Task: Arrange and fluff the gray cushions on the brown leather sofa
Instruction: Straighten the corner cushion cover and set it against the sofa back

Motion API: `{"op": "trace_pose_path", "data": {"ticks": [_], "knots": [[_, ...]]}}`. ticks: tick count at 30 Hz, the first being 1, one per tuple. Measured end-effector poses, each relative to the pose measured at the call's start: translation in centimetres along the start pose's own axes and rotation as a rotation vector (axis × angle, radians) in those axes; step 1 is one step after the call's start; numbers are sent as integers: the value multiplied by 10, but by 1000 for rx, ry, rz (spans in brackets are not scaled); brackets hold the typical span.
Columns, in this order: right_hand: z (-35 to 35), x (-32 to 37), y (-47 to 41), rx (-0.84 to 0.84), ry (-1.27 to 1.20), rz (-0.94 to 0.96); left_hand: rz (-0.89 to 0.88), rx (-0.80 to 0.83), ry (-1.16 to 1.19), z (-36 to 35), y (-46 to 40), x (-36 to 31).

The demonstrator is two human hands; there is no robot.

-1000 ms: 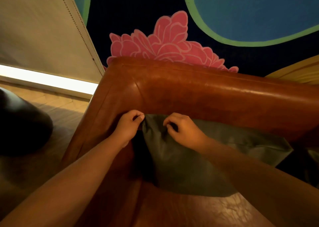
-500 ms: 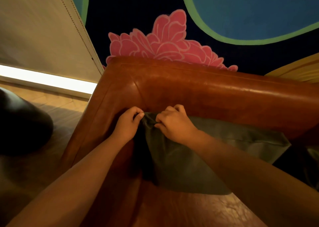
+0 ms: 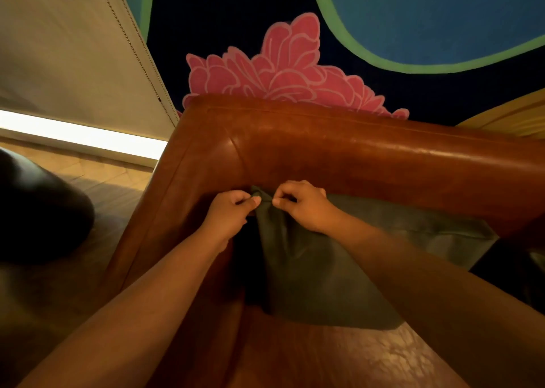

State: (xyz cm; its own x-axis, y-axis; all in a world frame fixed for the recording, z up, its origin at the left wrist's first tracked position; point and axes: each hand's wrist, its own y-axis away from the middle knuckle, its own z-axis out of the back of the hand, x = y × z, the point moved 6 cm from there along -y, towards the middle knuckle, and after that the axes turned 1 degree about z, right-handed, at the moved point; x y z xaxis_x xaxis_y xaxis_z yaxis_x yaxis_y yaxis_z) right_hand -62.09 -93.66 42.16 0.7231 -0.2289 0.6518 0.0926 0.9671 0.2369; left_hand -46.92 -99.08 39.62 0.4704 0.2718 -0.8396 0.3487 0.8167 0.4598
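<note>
Gray fabric, dull and faintly greenish in the dim warm light, covers the cushion (image 3: 318, 258) that leans upright in the corner of the brown leather sofa (image 3: 339, 151), its back against the backrest and its left edge near the armrest. Its face is smooth with a few soft vertical creases running down from the upper left corner, which is bunched into a small peak. Both hands meet at that corner: the left hand (image 3: 228, 210) pinches the fabric with curled fingers, and the right hand (image 3: 303, 204) pinches it just beside, thumb and fingers closed on the cloth (knuckles up). Behind the sofa hangs a wall painting with a pink flower (image 3: 280, 69).
</note>
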Motion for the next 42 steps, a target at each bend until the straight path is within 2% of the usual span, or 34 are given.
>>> {"op": "trace_pose_path", "data": {"ticks": [2, 4, 6, 8, 14, 19, 23, 27, 30, 33, 36, 39, 42], "knots": [[3, -5, -3, 9, -43, -22, 39, 63, 192, -10, 4, 1], [16, -9, -3, -66, -110, -16, 10, 29, 264, -10, 3, 4], [37, -20, 1, -189, -124, -11, -106, -119, 79, 5, -1, 5], [54, -31, 8, -230, 2, 4, -197, -208, -92, 20, -2, 4], [29, -22, 20, -66, 510, 216, -511, -158, -515, 20, -7, -15], [12, -8, 9, 11, 811, 208, -490, -121, -677, 15, -24, -20], [6, -9, 4, 80, 900, 154, -537, -62, -795, 9, -28, -23], [5, -26, 3, 10, 814, 66, -746, -61, -870, 3, -20, -30], [2, -32, 4, -33, 802, 84, -838, -68, -862, -1, -15, -40], [2, -31, 7, -101, 775, 149, -842, -66, -853, 0, -17, -42], [17, -31, 9, -166, 620, 244, -788, -84, -832, 11, -21, -34], [39, -32, 8, -22, 366, 292, -779, -88, -808, 17, -20, -27], [52, -38, 5, 114, 92, 204, -777, -80, -750, 16, -18, -24]]}}
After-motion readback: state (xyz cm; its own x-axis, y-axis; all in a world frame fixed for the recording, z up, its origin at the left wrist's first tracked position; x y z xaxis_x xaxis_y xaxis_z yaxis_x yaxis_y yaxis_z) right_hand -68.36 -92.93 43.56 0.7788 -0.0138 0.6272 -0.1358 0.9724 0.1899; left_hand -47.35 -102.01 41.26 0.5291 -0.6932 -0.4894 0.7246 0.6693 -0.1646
